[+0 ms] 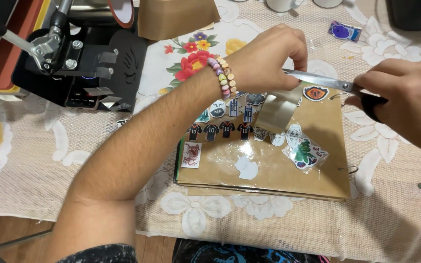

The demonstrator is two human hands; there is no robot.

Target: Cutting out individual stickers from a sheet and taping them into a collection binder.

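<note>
Two hands at work: both meet above a brown board, one holding a strip, the other cutting it
Bench (35,185): covered by a lace cloth with a flowered cloth under it; it carries everything here
Press machine (81,63): black, with a lever arm, at the far left of the bench; short pieces of tape hang from its front edge, likely parked there to be within reach
Brown board (278,180): a stack of kraft sheets lying flat near the person, serving as the work surface under the hands
Clear film (225,158): a shiny sheet spread on the board under the cut-outs
Left hand (266,58): reaches across from the left, closed in a pinch on the top of the strip, a bead bracelet (225,78) on the wrist; holding it up keeps the strip taut for the blades
Right hand (405,97): closed around the dark handles of the scissors, coming in from the right
Scissors (317,80): silver blades level, tips at the left hand's fingers, just above the strip
Strip (278,109): translucent greyish tape or film, hanging from the left hand down toward the board, tilted
Shirt cut-outs (218,130): a row of small dark jerseys, striped ones behind, laid side by side on the film
Bagged stickers (307,153): a small clear packet, right of centre on the board
White cut-out (246,168): a blank shape lying alone near the board's front
Small purple packet (344,31): lies far off, well apart from the work
</note>
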